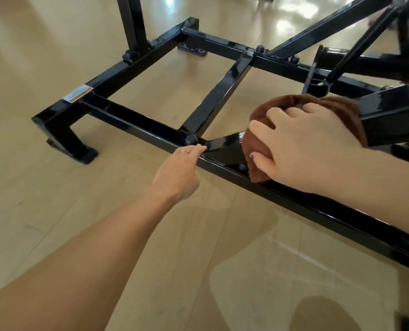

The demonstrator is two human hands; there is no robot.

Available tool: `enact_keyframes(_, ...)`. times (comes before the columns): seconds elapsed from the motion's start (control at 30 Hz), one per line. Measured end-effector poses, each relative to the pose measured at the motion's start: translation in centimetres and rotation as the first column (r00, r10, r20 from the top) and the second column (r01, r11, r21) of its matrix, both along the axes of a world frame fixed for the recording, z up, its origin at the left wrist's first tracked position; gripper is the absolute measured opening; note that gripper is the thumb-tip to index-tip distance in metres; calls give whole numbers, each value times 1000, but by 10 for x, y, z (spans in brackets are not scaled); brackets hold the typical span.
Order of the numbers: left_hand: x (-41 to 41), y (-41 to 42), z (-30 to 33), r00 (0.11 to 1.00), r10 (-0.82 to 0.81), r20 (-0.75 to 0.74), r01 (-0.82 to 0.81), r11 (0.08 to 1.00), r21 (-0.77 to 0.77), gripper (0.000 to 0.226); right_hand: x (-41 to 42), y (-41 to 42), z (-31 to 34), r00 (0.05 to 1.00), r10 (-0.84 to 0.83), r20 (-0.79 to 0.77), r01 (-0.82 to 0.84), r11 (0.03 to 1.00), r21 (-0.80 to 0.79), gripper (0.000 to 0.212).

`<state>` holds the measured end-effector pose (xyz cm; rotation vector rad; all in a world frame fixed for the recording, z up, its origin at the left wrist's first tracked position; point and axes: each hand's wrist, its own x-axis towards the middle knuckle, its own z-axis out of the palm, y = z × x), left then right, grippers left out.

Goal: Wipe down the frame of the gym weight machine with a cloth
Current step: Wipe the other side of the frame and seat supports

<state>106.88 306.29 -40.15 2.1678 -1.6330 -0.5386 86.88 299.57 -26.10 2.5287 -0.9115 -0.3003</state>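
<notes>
The frame (136, 124) of the weight machine sits low on a pale glossy floor (55, 199), square black tubing with a mirror shine, bolted joints and an orange-and-white sticker (77, 93) out at ten o'clock. The right hand (303, 149) curls round a soft, bunched rust-brown cloth (265, 111), pressing it onto the angled brace at three o'clock. The left hand (178, 173), fingers loosely bent and holding nothing, touches the near rail beside a round black bolt cap (191, 139).

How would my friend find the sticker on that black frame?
Start at the black frame on the tan floor. Follow it to the far left corner, above its foot. The sticker is the only pale orange-and-white patch on the shiny black metal.
</notes>
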Motion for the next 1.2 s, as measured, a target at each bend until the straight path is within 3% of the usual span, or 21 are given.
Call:
enact_keyframes(0.07,0,-1,0,1000,0,-26,0,1000,7,84,21,-8,-12,999,-29,31,29,1000,-3,50)
enact_keyframes(0.2,-2,-1,1,999,19,-30,-18,999,38,86,74,-22,-37,999,-47,-18,50,983,174,42)
enact_keyframes(0.4,3,-3,10,998,26,-64,-20,995,96,71,111,-24,-75,998,67,-16,-59,955,291,42)
enact_keyframes(0.53,3,-3,16,999,-41,-24,44,987,157,83,80,-8,-82,986,164,-12,-161,978,132,56)
enact_keyframes(0.6,1,-5,20,999,-53,2,52,981,188,83,47,2,-86,960,259,-110,-263,965,-20,71)
enact_keyframes(0.73,-4,-10,31,974,-123,191,74,966,249,61,-24,-7,-62,862,439,-256,-493,842,-218,78)
enact_keyframes(0.83,-11,-12,38,985,-88,146,41,953,300,59,-67,-18,-45,833,446,-326,-542,777,-320,83)
enact_keyframes(0.97,-16,-9,41,995,-44,89,12,941,339,61,-85,-17,-48,867,402,-295,-491,793,-361,83)
enact_keyframes(1.2,-19,-11,51,995,-34,91,-3,927,375,66,4,-11,-95,827,513,-231,-562,777,-284,57)
